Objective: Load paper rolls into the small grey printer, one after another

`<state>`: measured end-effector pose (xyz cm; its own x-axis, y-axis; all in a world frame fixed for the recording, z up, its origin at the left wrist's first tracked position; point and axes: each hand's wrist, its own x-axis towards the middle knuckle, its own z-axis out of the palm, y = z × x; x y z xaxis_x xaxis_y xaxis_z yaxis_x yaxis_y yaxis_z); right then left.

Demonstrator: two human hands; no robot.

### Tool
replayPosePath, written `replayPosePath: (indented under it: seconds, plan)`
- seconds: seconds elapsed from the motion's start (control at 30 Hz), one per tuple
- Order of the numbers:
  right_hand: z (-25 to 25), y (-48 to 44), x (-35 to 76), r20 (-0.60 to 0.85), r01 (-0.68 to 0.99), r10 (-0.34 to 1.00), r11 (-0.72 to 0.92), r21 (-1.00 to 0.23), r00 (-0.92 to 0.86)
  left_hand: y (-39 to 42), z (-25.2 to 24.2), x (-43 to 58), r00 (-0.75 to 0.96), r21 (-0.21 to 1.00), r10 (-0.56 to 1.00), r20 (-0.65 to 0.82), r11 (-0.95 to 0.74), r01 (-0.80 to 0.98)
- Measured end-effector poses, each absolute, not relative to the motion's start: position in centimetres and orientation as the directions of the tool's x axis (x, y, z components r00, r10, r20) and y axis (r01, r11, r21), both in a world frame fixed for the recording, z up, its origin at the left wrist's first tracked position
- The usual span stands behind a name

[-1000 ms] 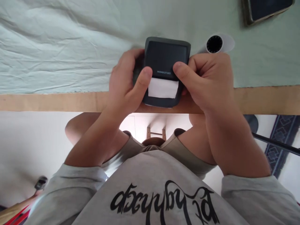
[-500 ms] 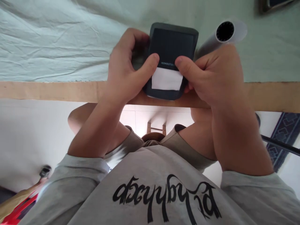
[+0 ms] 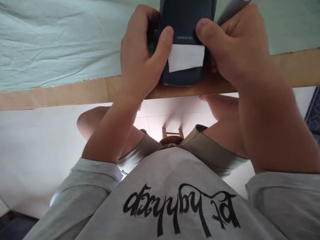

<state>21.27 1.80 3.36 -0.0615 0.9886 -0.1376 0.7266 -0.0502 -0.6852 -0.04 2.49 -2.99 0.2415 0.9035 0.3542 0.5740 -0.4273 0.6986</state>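
A dark label printer [image 3: 187, 20] marked NIIMBOT is held between both hands over the table's near edge, its far end cut off by the top of the view. A white label [image 3: 186, 57] lies across its lower front, below the lettering. My left hand [image 3: 141, 56] is closed round the printer's left side, with the thumb on its face beside the label's upper corner. My right hand [image 3: 237, 50] grips the right side, its thumb on the front edge and its other fingers curled and partly hidden.
A pale green cloth [image 3: 62, 43] with creases covers the table, whose bare wooden edge [image 3: 87, 88] runs across in front of me. Part of a white tube [image 3: 233, 9] shows beyond my right hand. Below, between my legs, is a wooden stool [image 3: 172, 138].
The view has shifted, so the printer, hands and table edge sit higher in the picture. The tube's open end has left the view. Both hands keep hold of the printer.
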Motion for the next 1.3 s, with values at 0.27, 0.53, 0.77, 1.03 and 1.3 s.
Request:
replayPosePath:
  seconds: [0.27,0.53,0.77,1.03,1.3]
  plan:
    - [2.4,1.2,21.4,-0.026,0.685,0.998,0.022,-0.729,-0.06,2.0,-2.6,1.0,0.166,0.684,0.937,0.308,-0.339,0.646]
    - [2.2,1.0,21.5,-0.022,0.746,0.993,0.069,-0.663,-0.112,1.6,-1.9,1.3,0.146,0.681,0.91,0.387,-0.389,0.621]
    - [2.2,0.7,21.6,0.011,0.712,0.986,0.127,-0.69,-0.165,1.7,-2.3,0.8,0.19,0.701,0.913,0.362,-0.401,0.59]
    - [3.3,1.4,21.2,-0.15,0.734,0.985,-0.036,-0.678,-0.089,0.9,-1.4,0.6,0.164,0.701,0.956,0.242,-0.29,0.652]
    - [3.8,2.1,21.2,-0.239,0.714,0.967,-0.11,-0.692,-0.083,0.5,-0.6,0.4,0.183,0.753,0.962,0.203,-0.273,0.598]
